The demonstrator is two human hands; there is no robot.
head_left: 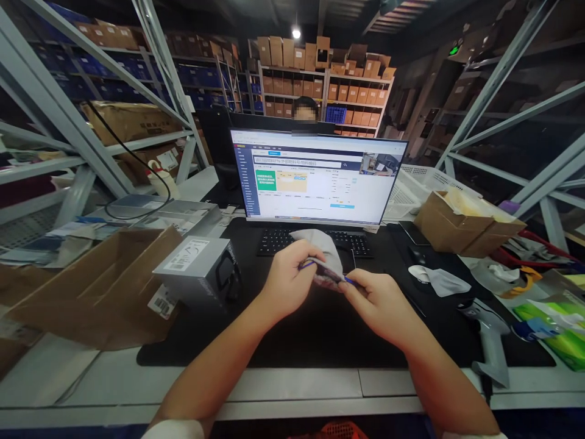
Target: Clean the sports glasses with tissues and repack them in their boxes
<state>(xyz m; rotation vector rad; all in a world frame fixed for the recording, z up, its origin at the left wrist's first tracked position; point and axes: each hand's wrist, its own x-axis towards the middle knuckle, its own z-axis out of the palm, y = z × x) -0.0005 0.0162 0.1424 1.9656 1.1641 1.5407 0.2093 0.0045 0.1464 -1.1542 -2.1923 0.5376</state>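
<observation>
Head view: the grey pouch point(325, 245) sits between both hands, above the surface point(297, 341), just in front of the keyboard point(274, 242). Left hand point(292, 274) pinches one end of its mouth, right hand point(372, 292) the other; rim spread between them, blue bits at both grips. Looks soft and light, likely fabric, so probably floppy and not fragile; best hold is the rim's two ends. Something dark and reddish shows at the mouth, can't tell what. Containers: left of the left hand, a grey printed box point(194, 268), shut; farther left, an open cardboard box point(132, 299), contents unclear. Beyond the right hand, an open brown carton point(436, 222) with pale yellowish stuff on top.
</observation>
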